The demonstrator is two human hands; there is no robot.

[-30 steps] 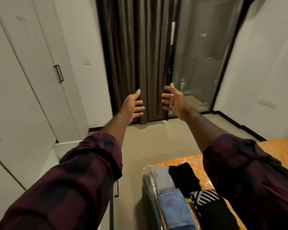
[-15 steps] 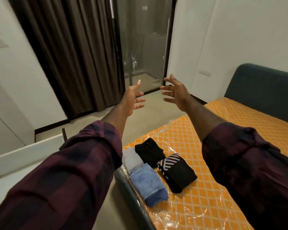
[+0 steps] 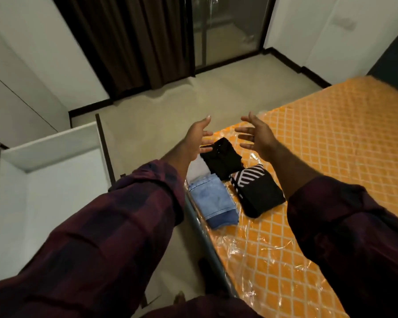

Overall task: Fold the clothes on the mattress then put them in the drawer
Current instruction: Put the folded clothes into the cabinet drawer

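Fingers point(image 3: 206, 133) on the left hand point(image 3: 194, 143) and right hand point(image 3: 260, 141) are spread wide, holding nothing. Blue jeans point(image 3: 213, 203), a black top point(image 3: 223, 160) and a striped top point(image 3: 257, 193) lie folded on the mattress point(image 3: 331, 145) corner. The drawer point(image 3: 55, 191) stands open nearby. A sloppy grab could undo the folds, and the plastic wrap point(image 3: 262, 260) looks slippery.

Left hand point(image 3: 194, 140), right hand point(image 3: 259, 140) (both empty) over 4 garments point(image 3: 223, 161).

Single head cam, wide-angle, looks fwd/down over mattress point(image 3: 331, 138) corner, floor point(image 3: 170, 99).
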